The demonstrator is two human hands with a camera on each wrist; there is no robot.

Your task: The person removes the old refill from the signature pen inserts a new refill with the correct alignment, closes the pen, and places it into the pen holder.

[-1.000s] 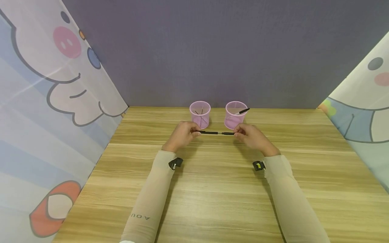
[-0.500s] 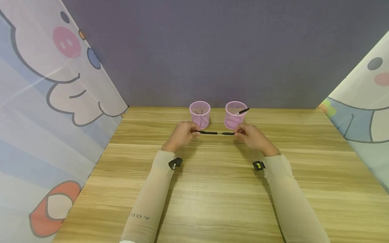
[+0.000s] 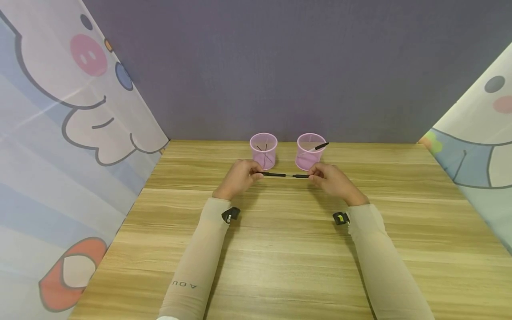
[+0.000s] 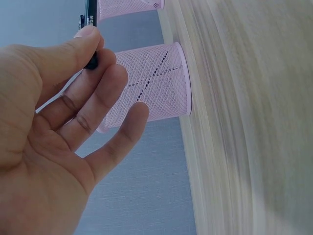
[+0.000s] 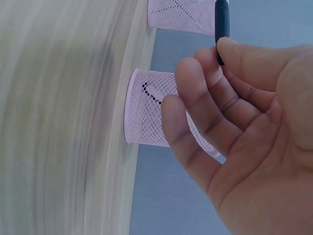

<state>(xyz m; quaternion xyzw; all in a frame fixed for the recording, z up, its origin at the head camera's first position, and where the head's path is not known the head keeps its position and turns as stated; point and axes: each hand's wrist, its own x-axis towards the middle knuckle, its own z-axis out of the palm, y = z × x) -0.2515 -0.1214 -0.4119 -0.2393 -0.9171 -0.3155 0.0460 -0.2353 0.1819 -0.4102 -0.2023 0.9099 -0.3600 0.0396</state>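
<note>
My left hand pinches the clip end of a slim black pen between thumb and fingers. My right hand pinches the pen's shorter, tapered black part at its outer end. A thin, pale rod spans the gap between the two black parts, held level in one line. Beyond the left hand stands a pink mesh cup with several thin dark sticks inside. Just past the right hand is a second pink mesh cup, where a black-ended pen leans over the rim.
Both cups sit near the back of a wood-grain table. A dark grey panel rises behind them. Cartoon-printed sheets flank the table. Each sleeved wrist carries a small black device.
The gap between the pen's two black parts has widened slightly, showing more of the thin rod. Both hands stay almost in place, and the cups have not moved.
</note>
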